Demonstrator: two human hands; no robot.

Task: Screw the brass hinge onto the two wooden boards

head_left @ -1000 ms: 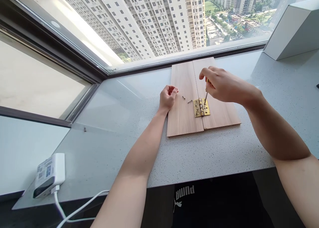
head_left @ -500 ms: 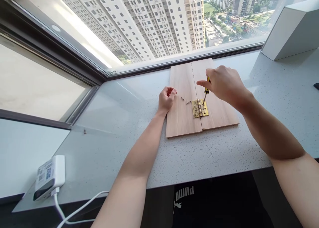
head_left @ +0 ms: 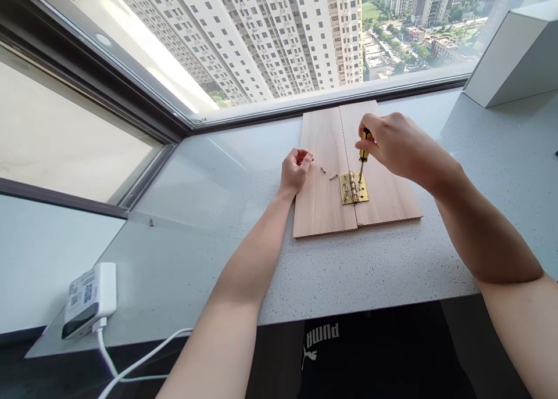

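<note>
Pressing its tip down on the right leaf of the brass hinge (head_left: 353,187), the screwdriver (head_left: 364,146) stands nearly upright in the right hand (head_left: 401,146), whose fingers are clamped around the yellow-and-black handle. The hinge lies across the seam between the left board (head_left: 320,213) and the right board (head_left: 387,204), about midway along it. The left hand (head_left: 295,169) rests loosely curled at the left board's outer edge; I cannot tell whether it holds anything. The likeliest trouble is the tip skidding off and scoring brass or wood, since nothing visibly pins the right board. A push could also spread the seam. Two loose screws (head_left: 323,169) lie just beside the hinge, where a sweeping wrist could roll them away. One stray screw (head_left: 151,222) already sits well apart on the counter (head_left: 349,271). The boards' far ends nearly meet the window frame (head_left: 305,105), so room lies toward the body and to either side. A white box (head_left: 514,56) bounds the far right, and a white adapter (head_left: 89,297) with its cable (head_left: 131,367) sits at the near-left edge.
</note>
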